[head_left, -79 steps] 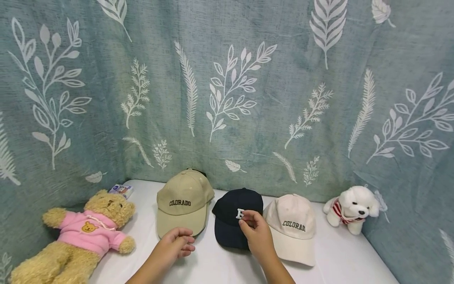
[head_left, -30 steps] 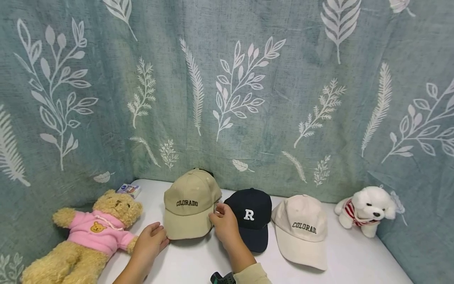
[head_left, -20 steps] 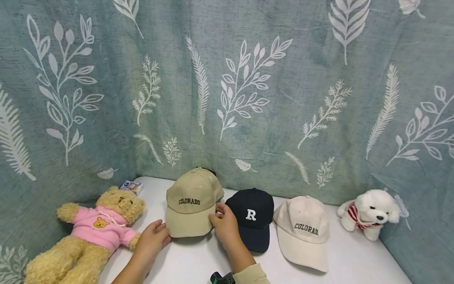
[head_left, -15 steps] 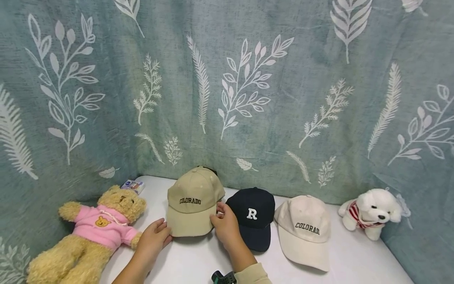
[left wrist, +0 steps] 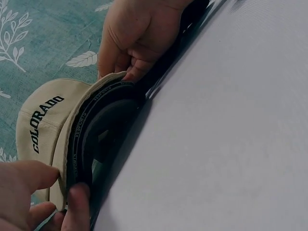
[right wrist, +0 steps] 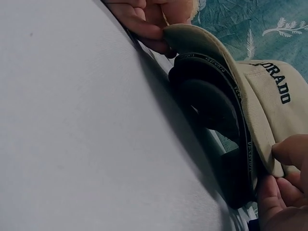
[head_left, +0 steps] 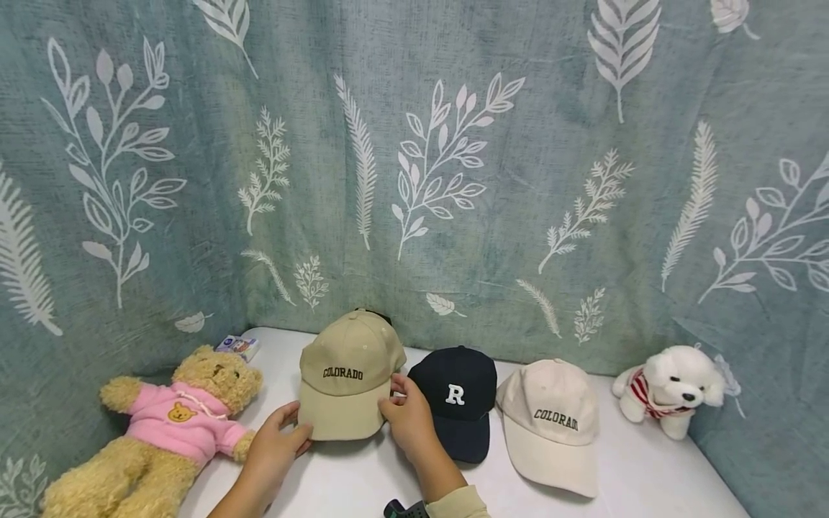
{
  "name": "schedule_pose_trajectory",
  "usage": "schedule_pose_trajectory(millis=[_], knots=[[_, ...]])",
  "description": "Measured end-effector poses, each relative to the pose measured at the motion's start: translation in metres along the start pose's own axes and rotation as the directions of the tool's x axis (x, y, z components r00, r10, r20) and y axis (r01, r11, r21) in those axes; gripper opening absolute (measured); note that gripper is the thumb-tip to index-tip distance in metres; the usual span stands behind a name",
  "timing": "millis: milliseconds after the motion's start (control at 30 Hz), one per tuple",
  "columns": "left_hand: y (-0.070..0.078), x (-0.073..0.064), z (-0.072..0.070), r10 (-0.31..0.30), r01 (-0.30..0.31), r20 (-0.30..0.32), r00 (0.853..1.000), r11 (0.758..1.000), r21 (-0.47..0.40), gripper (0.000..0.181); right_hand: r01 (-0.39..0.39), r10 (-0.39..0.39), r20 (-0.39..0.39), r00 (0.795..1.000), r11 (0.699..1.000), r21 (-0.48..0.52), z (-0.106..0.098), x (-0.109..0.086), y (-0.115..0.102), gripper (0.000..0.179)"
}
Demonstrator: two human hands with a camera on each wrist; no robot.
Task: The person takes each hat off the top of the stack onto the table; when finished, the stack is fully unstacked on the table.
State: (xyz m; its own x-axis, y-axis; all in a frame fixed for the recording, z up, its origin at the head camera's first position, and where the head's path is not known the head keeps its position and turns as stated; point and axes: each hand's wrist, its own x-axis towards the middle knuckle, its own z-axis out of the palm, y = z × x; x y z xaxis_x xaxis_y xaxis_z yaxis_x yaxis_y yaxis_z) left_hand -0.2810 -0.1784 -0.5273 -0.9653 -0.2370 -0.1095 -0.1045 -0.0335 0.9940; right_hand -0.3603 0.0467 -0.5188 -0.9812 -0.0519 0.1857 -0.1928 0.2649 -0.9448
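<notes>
A khaki baseball cap [head_left: 346,374] lettered COLORADO faces forward on the white table. My left hand [head_left: 277,440] pinches the left corner of its brim, thumb on top. At the brim's right side, my right hand [head_left: 409,416] pinches the edge between thumb and fingers. From below, the left wrist view shows the cap's dark lining band [left wrist: 83,125] with small printed lettering, and the brim [right wrist: 255,125] is gripped likewise in the right wrist view. Right of my right hand is a navy cap [head_left: 453,374] with a white R; beyond it lies a cream COLORADO cap [head_left: 550,424].
A teddy bear [head_left: 171,424] in a pink hoodie lies at the left, a small printed packet [head_left: 237,347] behind its head. A white toy dog [head_left: 673,388] stands at the right. Patterned curtain [head_left: 414,180] encloses the table [head_left: 350,482]. A dark strapped device [head_left: 406,509] shows at my right wrist.
My right hand has moved left from the navy cap to the khaki cap's brim. My left hand has shifted to the brim's left corner, and its thumb now closes there.
</notes>
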Motion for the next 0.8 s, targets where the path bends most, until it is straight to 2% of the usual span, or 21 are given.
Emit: schedule_pose_trajectory(millis=[333,500,800], knots=[[-0.002,0.0015,-0.001,0.027,-0.027,0.004,1.0,0.996,0.087,0.075,-0.008,0.006,0.034,0.999,0.999,0.049,-0.0048,-0.0017,-0.0027,0.067],[-0.0012,-0.0011,-0.0028,0.038,-0.038,0.003,0.999,0.99,0.134,0.083,-0.015,0.012,0.024,1.0,0.996,0.091,-0.007,-0.0027,-0.005,0.073],[0.0,-0.0024,-0.0038,0.045,-0.047,0.016,0.999,0.984,0.171,0.083,-0.018,0.017,0.014,1.0,0.991,0.135,-0.0097,-0.0028,-0.0071,0.088]])
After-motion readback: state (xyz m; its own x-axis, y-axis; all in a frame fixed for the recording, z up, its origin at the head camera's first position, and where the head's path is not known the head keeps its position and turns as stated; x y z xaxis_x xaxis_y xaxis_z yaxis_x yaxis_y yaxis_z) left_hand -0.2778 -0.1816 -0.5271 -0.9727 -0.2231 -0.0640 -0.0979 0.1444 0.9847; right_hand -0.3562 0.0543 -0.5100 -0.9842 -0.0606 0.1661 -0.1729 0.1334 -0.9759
